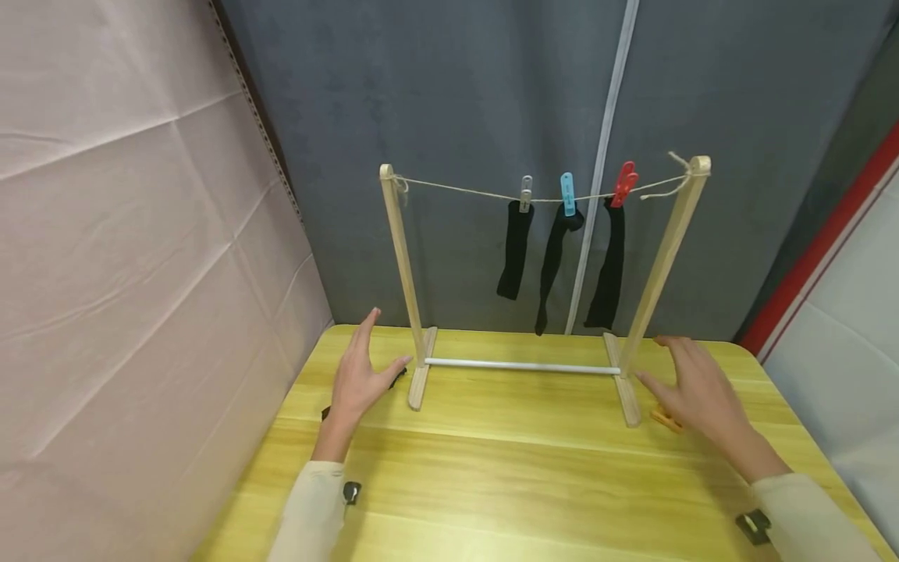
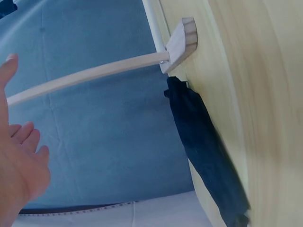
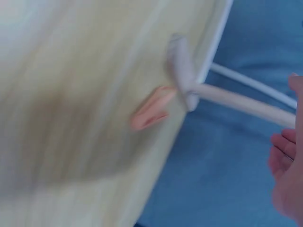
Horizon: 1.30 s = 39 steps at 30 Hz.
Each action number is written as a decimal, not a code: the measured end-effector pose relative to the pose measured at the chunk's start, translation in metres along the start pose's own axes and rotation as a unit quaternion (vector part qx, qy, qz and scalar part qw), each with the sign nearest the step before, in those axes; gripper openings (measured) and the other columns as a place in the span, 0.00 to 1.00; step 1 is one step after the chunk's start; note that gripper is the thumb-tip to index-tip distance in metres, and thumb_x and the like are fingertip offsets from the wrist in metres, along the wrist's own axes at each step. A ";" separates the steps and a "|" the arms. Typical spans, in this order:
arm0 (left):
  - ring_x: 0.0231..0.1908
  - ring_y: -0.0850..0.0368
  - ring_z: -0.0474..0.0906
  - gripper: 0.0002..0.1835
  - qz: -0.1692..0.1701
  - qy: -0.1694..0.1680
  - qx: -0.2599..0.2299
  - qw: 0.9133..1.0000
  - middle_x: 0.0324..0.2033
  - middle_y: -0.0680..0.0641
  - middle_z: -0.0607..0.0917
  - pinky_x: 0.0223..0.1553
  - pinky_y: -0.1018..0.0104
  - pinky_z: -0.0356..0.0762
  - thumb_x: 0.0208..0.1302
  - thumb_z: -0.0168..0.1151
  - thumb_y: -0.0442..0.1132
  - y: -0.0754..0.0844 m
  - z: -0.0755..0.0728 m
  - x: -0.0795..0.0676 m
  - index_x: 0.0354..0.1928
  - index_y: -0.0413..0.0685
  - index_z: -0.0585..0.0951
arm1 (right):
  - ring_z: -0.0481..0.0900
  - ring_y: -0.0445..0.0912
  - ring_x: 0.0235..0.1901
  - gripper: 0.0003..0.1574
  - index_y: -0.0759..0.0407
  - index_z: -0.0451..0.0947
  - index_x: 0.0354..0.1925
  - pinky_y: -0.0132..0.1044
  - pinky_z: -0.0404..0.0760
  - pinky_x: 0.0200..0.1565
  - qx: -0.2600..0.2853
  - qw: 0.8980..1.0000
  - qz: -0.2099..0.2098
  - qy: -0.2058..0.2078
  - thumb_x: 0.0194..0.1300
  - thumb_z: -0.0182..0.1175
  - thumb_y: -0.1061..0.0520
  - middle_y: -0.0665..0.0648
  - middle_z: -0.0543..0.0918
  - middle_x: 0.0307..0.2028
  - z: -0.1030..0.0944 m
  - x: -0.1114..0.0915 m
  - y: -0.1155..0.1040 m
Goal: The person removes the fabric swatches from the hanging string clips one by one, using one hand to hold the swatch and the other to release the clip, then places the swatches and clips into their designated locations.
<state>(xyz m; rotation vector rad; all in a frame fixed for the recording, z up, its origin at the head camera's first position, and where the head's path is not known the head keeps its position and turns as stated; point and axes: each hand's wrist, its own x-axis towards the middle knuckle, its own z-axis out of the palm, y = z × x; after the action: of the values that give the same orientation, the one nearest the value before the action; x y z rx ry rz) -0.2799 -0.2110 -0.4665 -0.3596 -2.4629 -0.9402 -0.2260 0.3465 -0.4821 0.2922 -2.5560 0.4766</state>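
A small wooden clothes rack with a left post [image 1: 403, 265] and a right post [image 1: 667, 261] stands on the table. Its string [image 1: 463, 190] carries three black sock-like cloths [image 1: 516, 250], held by a grey clothespin [image 1: 525, 193], a blue clothespin [image 1: 567, 193] and a red clothespin [image 1: 623, 184]. My left hand [image 1: 357, 381] hovers outside the left post with fingers extended, holding nothing. Below it lies another dark cloth [image 2: 203, 146]. Beside the right post, my right hand [image 1: 702, 394] is spread and holds nothing. An orange clothespin [image 3: 152, 109] lies near it on the table.
A white rod [image 1: 520, 365] joins the rack's two wooden feet. Behind the yellow wood-grain table [image 1: 477, 484] hangs a grey curtain [image 1: 449, 94]. Pale sheeting [image 1: 126, 273] rises at the left, and a white panel with a red edge [image 1: 815, 265] stands at the right.
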 end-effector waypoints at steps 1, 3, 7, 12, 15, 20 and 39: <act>0.78 0.39 0.65 0.57 0.010 0.002 -0.003 1.000 0.82 0.50 0.63 0.69 0.33 0.73 0.62 0.77 0.58 0.002 0.001 0.001 0.85 0.58 0.54 | 0.76 0.69 0.58 0.45 0.69 0.74 0.65 0.68 0.74 0.56 0.010 1.000 -0.002 0.006 0.63 0.76 0.42 0.73 0.80 0.59 -0.002 0.004 -0.005; 0.79 0.38 0.64 0.58 0.020 0.003 -0.008 1.000 0.83 0.51 0.61 0.70 0.33 0.72 0.60 0.79 0.57 0.007 0.003 0.001 0.86 0.58 0.53 | 0.74 0.69 0.61 0.48 0.69 0.72 0.67 0.68 0.72 0.60 0.024 1.000 -0.005 0.017 0.62 0.77 0.43 0.73 0.78 0.62 -0.005 0.011 -0.016; 0.80 0.39 0.62 0.62 0.033 -0.004 -0.010 0.999 0.84 0.53 0.57 0.72 0.34 0.71 0.60 0.79 0.59 0.013 0.007 0.004 0.86 0.63 0.49 | 0.71 0.68 0.65 0.51 0.67 0.70 0.71 0.69 0.72 0.62 0.038 0.999 -0.014 0.034 0.60 0.78 0.44 0.72 0.76 0.65 -0.014 0.021 -0.036; 0.80 0.41 0.64 0.60 0.052 -0.004 -0.026 0.998 0.84 0.54 0.59 0.72 0.34 0.71 0.60 0.78 0.60 0.022 0.011 0.011 0.86 0.64 0.50 | 0.70 0.66 0.68 0.53 0.64 0.71 0.72 0.69 0.72 0.65 0.047 0.995 -0.043 0.074 0.55 0.81 0.48 0.70 0.76 0.68 -0.025 0.031 -0.055; 0.79 0.40 0.65 0.59 0.062 -0.005 -0.051 0.997 0.83 0.54 0.61 0.72 0.34 0.71 0.60 0.79 0.58 0.031 0.015 0.016 0.86 0.65 0.51 | 0.69 0.64 0.73 0.54 0.61 0.70 0.74 0.64 0.68 0.74 0.058 0.990 -0.074 0.104 0.55 0.80 0.45 0.68 0.75 0.71 -0.030 0.039 -0.062; 0.79 0.41 0.65 0.57 0.076 -0.014 -0.105 0.991 0.82 0.53 0.64 0.73 0.36 0.70 0.62 0.78 0.55 0.053 0.029 0.025 0.85 0.68 0.52 | 0.65 0.58 0.79 0.56 0.58 0.69 0.77 0.51 0.59 0.82 0.074 0.975 -0.132 0.161 0.66 0.64 0.24 0.64 0.74 0.75 -0.035 0.055 -0.079; 0.73 0.44 0.75 0.49 0.057 -0.062 -0.246 0.965 0.78 0.57 0.72 0.73 0.43 0.74 0.67 0.70 0.65 0.123 0.074 0.066 0.83 0.60 0.61 | 0.68 0.61 0.77 0.55 0.61 0.64 0.80 0.57 0.61 0.81 0.046 0.940 -0.246 0.232 0.62 0.76 0.49 0.65 0.74 0.75 -0.061 0.146 -0.166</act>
<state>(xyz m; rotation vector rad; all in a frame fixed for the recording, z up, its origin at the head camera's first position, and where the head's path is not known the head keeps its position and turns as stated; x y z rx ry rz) -0.3123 -0.0666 -0.4120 -0.7380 -2.2573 -1.5162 -0.2724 0.2016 -0.3095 0.7355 -1.9151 0.4108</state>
